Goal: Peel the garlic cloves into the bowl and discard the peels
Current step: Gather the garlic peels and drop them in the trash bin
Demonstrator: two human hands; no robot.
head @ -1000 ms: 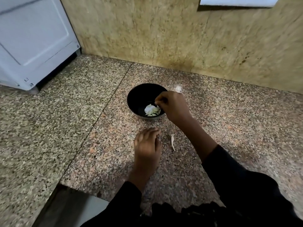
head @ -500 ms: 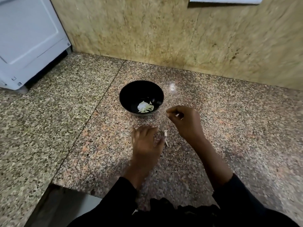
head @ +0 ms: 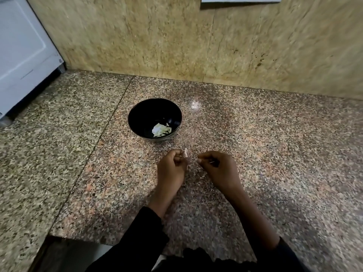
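Observation:
A black bowl [head: 155, 119] stands on the granite counter with pale peeled garlic pieces [head: 161, 130] lying in its bottom. Just in front of the bowl, my left hand [head: 171, 169] pinches a small pale garlic clove [head: 185, 152] at its fingertips. My right hand [head: 218, 169] sits close beside it with fingers curled, and a thin pale sliver of peel [head: 212, 162] shows between its fingers. The two hands are a short gap apart.
The speckled granite counter [head: 275, 154] runs to a beige stone wall [head: 176, 40] at the back. A white appliance [head: 21, 48] stands at the far left. The counter's front edge [head: 82, 237] drops off at the lower left.
My right hand has drawn back from the bowl to the counter in front of it. My left hand has lifted the pale piece from the counter and curled its fingers round it.

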